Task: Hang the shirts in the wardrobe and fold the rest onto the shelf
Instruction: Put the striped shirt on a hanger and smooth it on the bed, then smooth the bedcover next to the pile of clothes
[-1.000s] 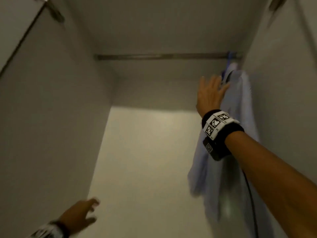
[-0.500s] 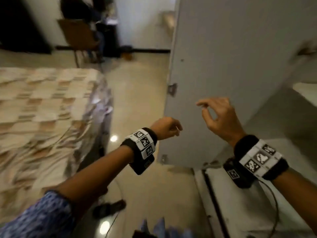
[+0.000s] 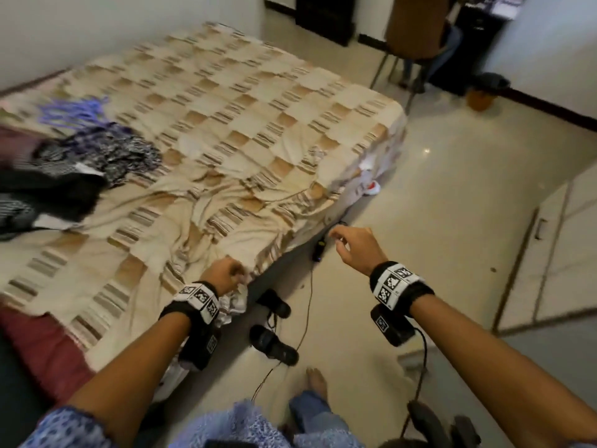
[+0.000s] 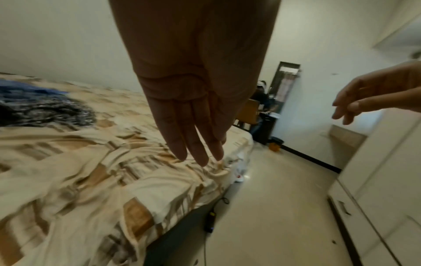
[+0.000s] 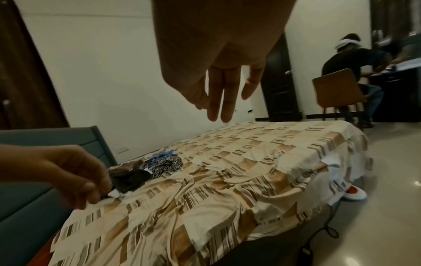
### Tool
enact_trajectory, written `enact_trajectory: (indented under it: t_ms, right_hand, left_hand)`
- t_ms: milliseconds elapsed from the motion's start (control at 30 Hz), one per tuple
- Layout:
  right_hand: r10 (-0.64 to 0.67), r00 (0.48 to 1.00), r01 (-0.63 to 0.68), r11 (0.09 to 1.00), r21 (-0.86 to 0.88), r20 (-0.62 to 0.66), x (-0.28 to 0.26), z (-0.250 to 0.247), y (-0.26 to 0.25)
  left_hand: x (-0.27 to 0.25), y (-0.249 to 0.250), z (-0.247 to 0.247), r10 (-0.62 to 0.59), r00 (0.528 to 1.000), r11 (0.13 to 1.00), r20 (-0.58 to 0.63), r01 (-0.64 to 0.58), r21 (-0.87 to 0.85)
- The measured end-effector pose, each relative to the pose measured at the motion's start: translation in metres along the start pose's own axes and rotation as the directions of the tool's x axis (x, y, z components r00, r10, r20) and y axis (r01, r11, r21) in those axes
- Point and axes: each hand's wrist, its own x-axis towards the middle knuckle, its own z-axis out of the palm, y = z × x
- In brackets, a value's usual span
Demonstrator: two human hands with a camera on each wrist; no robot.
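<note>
Left hand: my left hand (image 3: 223, 275) hangs slack over the bed's (image 3: 245, 150) near edge, holding nothing.
Right hand: my right hand (image 3: 357, 248) floats loose, unladen, above the floor.
Clothes: the clothes pile (image 3: 80, 169) sits by the bed's far left edge.
Risk: the floor cable (image 3: 303, 321) could trip me.

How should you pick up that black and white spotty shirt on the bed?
Probably by its top bunched folds, coming from above. The spotty garment lies crumpled in the pile, beside the purple hangers, with no collar showing. Both the left hand and right hand are empty.

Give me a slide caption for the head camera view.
Both empty hands reach toward the checked bed with clothes.
</note>
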Motion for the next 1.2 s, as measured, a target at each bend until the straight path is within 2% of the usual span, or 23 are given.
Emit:
enact_trajectory:
  t_ms: [67, 167, 267, 400, 500, 633, 833, 1033, 1200]
  right_hand:
    - [-0.04, 0.999, 0.039, 0.999, 0.004, 0.03, 0.035, -0.003, 0.011]
    - [-0.086, 0.993, 0.086, 0.996, 0.002, 0.077, 0.087, -0.007, 0.022]
    - [-0.139, 0.983, 0.141, 0.99, -0.005, 0.116, 0.125, -0.003, 0.024]
    - [-0.224, 0.967, 0.223, 0.975, 0.028, 0.124, 0.153, 0.002, 0.014]
    - [-0.288, 0.954, 0.283, 0.957, 0.065, 0.085, 0.165, 0.003, 0.007]
    - [-0.344, 0.93, 0.342, 0.939, 0.035, 0.129, 0.186, 0.009, 0.009]
    - [-0.325, 0.919, 0.34, 0.94, -0.031, 0.221, 0.207, 0.018, 0.013]
    - [-0.317, 0.933, 0.315, 0.948, 0.04, 0.169, 0.229, 0.013, 0.014]
    - [-0.324, 0.935, 0.312, 0.945, 0.096, 0.144, 0.244, 0.014, 0.02]
  left_hand:
    - [0.005, -0.014, 0.0, -0.097, 0.994, 0.995, -0.051, 0.095, -0.033]
    - [0.011, -0.024, 0.0, -0.223, 0.967, 0.962, -0.123, 0.197, -0.189]
    - [0.007, -0.017, -0.002, -0.288, 0.938, 0.925, -0.192, 0.22, -0.31]
    - [-0.004, -0.017, -0.001, -0.365, 0.907, 0.876, -0.209, 0.259, -0.407]
    - [-0.01, -0.021, 0.0, -0.419, 0.887, 0.854, -0.193, 0.313, -0.416]
    - [-0.004, -0.024, 0.005, -0.448, 0.873, 0.836, -0.194, 0.333, -0.435]
    - [0.004, -0.02, 0.001, -0.464, 0.86, 0.832, -0.212, 0.341, -0.437]
    - [0.013, -0.007, -0.031, -0.479, 0.844, 0.84, -0.242, 0.36, -0.405]
    - [0.021, -0.002, -0.04, -0.512, 0.829, 0.842, -0.226, 0.434, -0.32]
